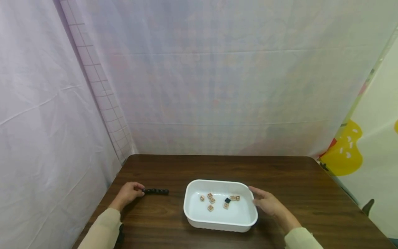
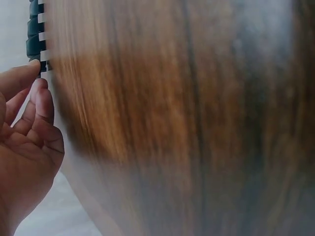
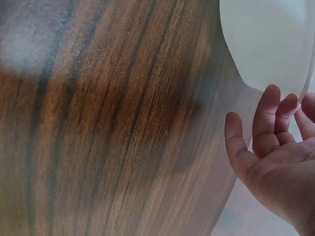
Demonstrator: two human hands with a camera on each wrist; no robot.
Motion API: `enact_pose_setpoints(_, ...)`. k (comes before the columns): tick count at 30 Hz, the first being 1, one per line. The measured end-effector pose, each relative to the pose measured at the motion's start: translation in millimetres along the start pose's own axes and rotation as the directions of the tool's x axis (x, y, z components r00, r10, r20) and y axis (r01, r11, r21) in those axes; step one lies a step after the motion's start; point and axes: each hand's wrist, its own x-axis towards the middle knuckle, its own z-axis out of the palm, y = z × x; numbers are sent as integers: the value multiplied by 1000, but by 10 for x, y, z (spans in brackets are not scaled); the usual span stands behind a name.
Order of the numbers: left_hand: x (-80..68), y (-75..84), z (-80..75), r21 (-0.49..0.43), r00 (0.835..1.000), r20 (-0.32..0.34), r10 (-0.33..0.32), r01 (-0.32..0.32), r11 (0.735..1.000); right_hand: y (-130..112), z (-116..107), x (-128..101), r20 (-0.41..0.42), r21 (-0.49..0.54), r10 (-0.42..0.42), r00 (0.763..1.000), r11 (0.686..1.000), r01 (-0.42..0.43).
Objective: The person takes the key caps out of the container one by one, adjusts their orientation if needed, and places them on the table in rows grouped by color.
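Observation:
On the table's left side is a straight row of small black blocks (image 1: 158, 191). My left hand (image 1: 132, 192) pinches the block at the row's left end between thumb and fingers; in the left wrist view several dark blocks (image 2: 34, 44) stretch beyond the thumb tip. A white rectangular tray (image 1: 220, 223) sits near the middle. Inside lie several small wooden-coloured blocks (image 1: 210, 208) with dark marks, plus a black-topped one (image 1: 227, 200). My right hand (image 1: 269, 204) touches the tray's right rim with loosely extended fingers; the right wrist view shows its fingertips (image 3: 270, 93) by the tray's outer wall.
The dark wood-grain table (image 1: 298, 180) has pale cloth hanging behind it (image 1: 217, 103) and on the left (image 1: 53, 138). To the right hangs a white cloth with a yellow print (image 1: 345, 152). A dark object (image 1: 368, 207) pokes up past the right table edge.

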Motion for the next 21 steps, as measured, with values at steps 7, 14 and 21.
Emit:
enact_pose_setpoints(7,8,0,13,-22,1000,0,-6,6,1000,-2,1,-9,1,-1,0,1000,1000,0)
enact_pose_setpoints(14,-1,23,-10,-12,1000,-4,-18,18,1000,-8,0,-21,4,23,-18,1000,1000,18)
enact_pose_setpoints(21,44,251,18,-31,997,-73,27,-30,999,-8,17,-18,-11,21,-24,1000,999,24)
